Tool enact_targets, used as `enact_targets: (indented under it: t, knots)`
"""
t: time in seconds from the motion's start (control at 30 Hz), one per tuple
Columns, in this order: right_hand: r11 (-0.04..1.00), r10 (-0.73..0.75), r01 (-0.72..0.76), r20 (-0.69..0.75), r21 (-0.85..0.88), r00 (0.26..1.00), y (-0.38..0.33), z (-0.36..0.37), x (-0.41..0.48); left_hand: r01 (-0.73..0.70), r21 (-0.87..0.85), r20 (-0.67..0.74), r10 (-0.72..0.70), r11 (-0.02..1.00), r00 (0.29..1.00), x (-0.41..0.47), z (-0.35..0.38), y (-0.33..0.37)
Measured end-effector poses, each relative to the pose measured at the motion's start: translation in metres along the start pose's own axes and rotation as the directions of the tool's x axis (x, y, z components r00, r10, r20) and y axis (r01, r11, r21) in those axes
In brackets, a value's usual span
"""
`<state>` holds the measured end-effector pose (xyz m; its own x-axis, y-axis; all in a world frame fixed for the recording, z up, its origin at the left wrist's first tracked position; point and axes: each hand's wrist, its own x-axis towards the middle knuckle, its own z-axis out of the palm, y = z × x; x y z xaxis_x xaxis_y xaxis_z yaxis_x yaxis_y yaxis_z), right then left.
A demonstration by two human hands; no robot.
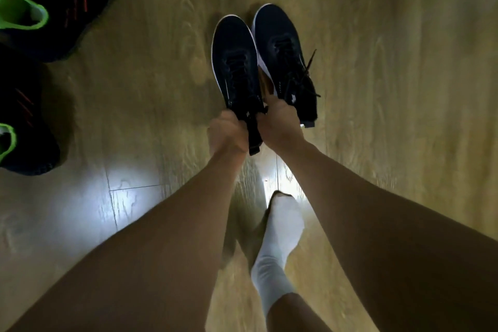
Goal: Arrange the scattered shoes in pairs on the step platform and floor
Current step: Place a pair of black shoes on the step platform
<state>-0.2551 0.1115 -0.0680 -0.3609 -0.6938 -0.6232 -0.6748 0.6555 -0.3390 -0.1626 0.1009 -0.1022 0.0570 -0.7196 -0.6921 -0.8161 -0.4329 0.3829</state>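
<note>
The person holds two dark shoes, one in each hand. The left hand [229, 133] has its fingers curled tight round the back end of the first dark shoe [234, 62]. The right hand [280, 121] grips the back end of the second dark shoe [283, 54] the same way. The two hands are very near each other.

Both shoes are very dark blue or black, with a thin white edge round the sole and dark laces. Their toes point to 12 o'clock, away from the person. They are just beside each other, the second one a bit farther out, toward 1 o'clock. The second one is tipped on its side a little, so more of its white sole shows. A loose lace sticks out from it toward 3 o'clock. I cannot tell if the shoes touch the wooden floor [390, 89] or hang just over it.

Well apart from the hands, two more shoes lie on the floor. The far green shoe [54, 3] is at 10 o'clock and the near green shoe [21, 140] is at 9 o'clock. Both are black with bright green inside and thin red stripes.

At 6 o'clock, between the arms, a foot in a white sock [280, 226] stands on the floor.
</note>
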Motion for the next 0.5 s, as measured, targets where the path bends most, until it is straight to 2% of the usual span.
enact_targets:
  t: [0.07,0.13,0.2,0.23,0.3,0.37,0.43,0.5]
  knots:
    - [0.997,-0.053,0.059,-0.105,0.057,0.993,0.006,-0.011,-0.001,-0.002,-0.026,0.018,0.003,1.000,1.000,0.001,0.002,0.002]
    - [0.986,-0.103,0.135,-0.291,0.093,0.951,0.009,-0.025,0.003,0.021,-0.044,0.028,-0.020,0.999,0.999,0.003,0.001,0.008]
    - [0.983,-0.050,0.119,-0.419,0.139,0.907,0.016,-0.039,0.014,0.044,-0.033,0.032,-0.042,0.999,0.999,0.006,0.001,0.015]
    - [0.986,-0.003,0.076,-0.439,0.149,0.899,0.022,-0.043,0.021,0.050,-0.019,0.032,-0.049,0.999,0.998,0.008,0.001,0.018]
    - [0.990,0.086,-0.036,-0.386,0.135,0.918,0.034,-0.044,0.033,0.060,0.006,0.029,-0.060,0.998,0.998,0.012,0.001,0.022]
    - [0.970,0.222,-0.190,-0.233,0.149,0.947,0.045,-0.040,0.045,0.063,0.034,0.033,-0.064,0.997,0.997,0.017,0.001,0.023]
    - [0.932,0.335,-0.314,-0.097,0.183,0.937,0.051,-0.034,0.056,0.061,0.058,0.042,-0.063,0.996,0.997,0.019,0.001,0.024]
    - [0.909,0.388,-0.365,-0.091,0.199,0.917,0.054,-0.027,0.060,0.075,0.082,0.048,-0.079,0.994,0.996,0.019,0.003,0.025]
